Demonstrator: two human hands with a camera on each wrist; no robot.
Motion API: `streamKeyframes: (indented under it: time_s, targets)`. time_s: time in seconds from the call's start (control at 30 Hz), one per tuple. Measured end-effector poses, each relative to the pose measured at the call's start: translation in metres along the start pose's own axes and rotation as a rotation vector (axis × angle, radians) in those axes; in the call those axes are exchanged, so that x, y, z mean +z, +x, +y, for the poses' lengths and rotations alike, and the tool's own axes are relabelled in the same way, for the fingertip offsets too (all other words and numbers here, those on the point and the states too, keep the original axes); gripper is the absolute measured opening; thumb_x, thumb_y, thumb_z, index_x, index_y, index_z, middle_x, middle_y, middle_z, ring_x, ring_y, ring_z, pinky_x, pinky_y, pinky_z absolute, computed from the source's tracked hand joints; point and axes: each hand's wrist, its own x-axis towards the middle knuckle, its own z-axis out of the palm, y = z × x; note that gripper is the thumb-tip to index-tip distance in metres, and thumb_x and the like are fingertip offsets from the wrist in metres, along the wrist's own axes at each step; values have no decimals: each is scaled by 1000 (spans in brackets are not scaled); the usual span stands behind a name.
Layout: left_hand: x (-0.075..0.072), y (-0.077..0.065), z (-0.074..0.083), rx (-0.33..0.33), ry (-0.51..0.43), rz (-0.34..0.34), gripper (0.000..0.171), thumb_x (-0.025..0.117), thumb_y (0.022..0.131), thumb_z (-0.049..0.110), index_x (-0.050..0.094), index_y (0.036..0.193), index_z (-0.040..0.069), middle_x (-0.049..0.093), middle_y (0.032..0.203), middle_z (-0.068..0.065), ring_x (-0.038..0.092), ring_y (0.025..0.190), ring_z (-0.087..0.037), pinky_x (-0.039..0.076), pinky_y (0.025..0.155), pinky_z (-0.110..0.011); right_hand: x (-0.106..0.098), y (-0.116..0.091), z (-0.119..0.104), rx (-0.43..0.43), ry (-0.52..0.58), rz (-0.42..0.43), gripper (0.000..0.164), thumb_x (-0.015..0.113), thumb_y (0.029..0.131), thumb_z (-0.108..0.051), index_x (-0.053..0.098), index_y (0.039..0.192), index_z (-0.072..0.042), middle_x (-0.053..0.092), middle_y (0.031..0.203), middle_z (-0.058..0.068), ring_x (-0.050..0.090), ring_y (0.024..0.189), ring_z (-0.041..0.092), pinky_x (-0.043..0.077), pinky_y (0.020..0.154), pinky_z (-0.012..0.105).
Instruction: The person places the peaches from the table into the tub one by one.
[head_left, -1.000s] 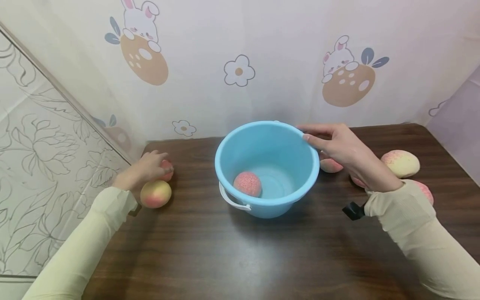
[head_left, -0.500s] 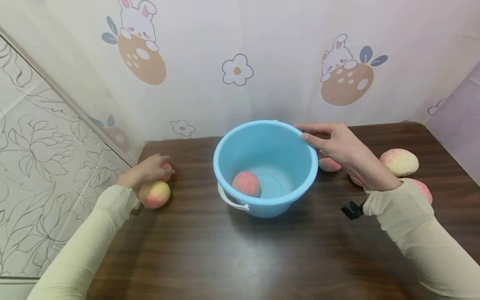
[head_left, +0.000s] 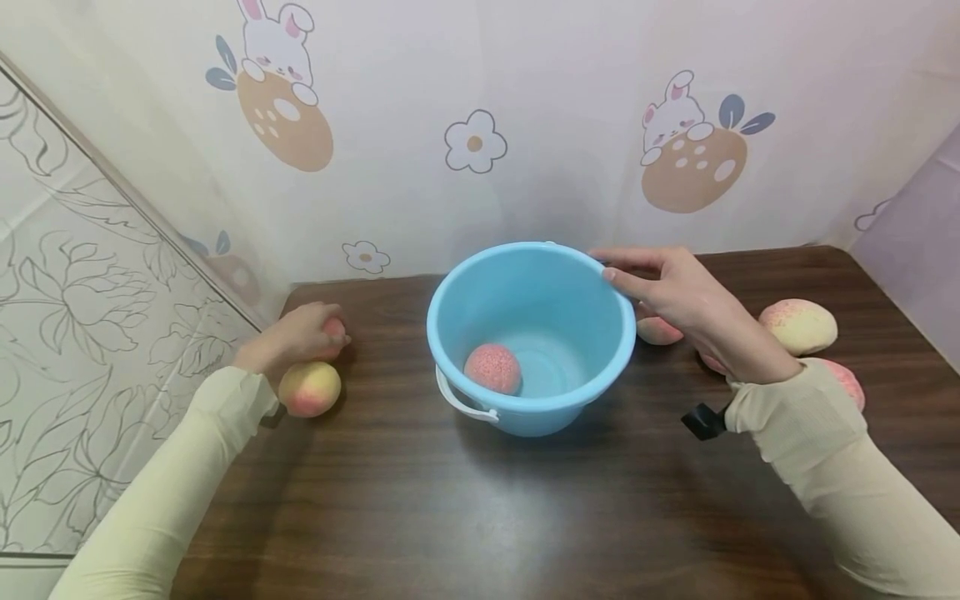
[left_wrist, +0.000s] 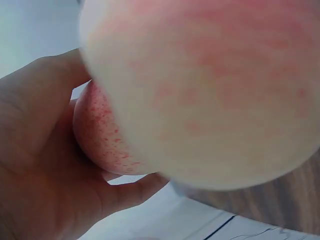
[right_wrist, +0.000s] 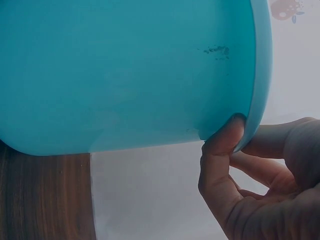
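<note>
At the table's left edge, my left hand [head_left: 292,335] has its fingers curled round a pink speckled peach [left_wrist: 102,132], largely covered by the hand in the head view. A yellow peach with a red blush [head_left: 310,389] lies just in front of that hand; close to the camera, it fills much of the left wrist view. The light-blue bucket [head_left: 530,304] stands upright mid-table with one pink peach [head_left: 492,369] inside. My right hand [head_left: 690,300] pinches the bucket's rim at the right, thumb and fingers on opposite sides of the wall [right_wrist: 252,75].
Several more peaches lie on the right of the table, including a pale one [head_left: 798,326] and a pink one [head_left: 660,331], some partly behind the right arm. A white handle [head_left: 465,404] hangs on the bucket's front left. A patterned curtain [head_left: 555,125] backs the dark wooden table [head_left: 480,517].
Over the past second my left fingers have closed round the pink peach. The right hand keeps its hold on the rim, and the bucket stays in place.
</note>
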Motion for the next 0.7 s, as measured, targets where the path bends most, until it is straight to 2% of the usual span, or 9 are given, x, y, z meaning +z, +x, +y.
streamKeyframes:
  time_s: [0.2,0.27,0.33,0.43,0.5,0.53,0.7]
  targets:
    - [-16,0,13,53,80,56,31,62,91,17,65,119,4,67,116,-18,63,104,-35,54,95,-53,0,0,0,6,5,-2,54,64,103,-41,53,154,-27,60,151,5,72,107,4,64,89,29]
    - [-21,1,21,67,89,64,30,63,91,17,65,118,5,67,116,-17,63,102,-34,54,93,-52,0,0,0,4,4,0,54,64,103,-41,53,154,-26,60,151,5,72,107,3,64,89,28]
    - [-26,0,30,67,92,67,34,64,93,20,64,124,6,65,120,-17,63,104,-34,54,94,-52,0,0,0,6,3,0,54,64,103,-42,53,154,-27,60,151,5,71,107,2,63,89,28]
    - [-33,-3,43,79,101,86,32,66,94,23,64,123,11,65,116,-13,63,101,-32,54,90,-51,0,0,0,3,1,-2,53,64,103,-41,53,154,-27,60,151,5,71,108,3,64,89,29]
    - [-38,-4,51,100,126,117,31,67,93,24,65,122,14,63,113,-11,61,100,-32,54,86,-50,0,0,0,1,-4,-4,53,63,104,-41,53,154,-27,60,151,5,71,109,4,64,89,29]
    - [-41,-5,55,116,142,139,25,67,92,23,65,116,16,63,108,-9,60,97,-31,54,84,-48,0,0,0,0,-7,-3,53,63,104,-41,53,154,-27,60,151,5,71,109,5,64,89,28]
    - [-54,-4,73,210,238,246,22,68,90,21,65,111,15,60,102,-9,55,95,-32,52,76,-45,0,0,0,4,-25,3,53,63,103,-44,53,154,-28,60,152,4,70,112,6,63,88,25]
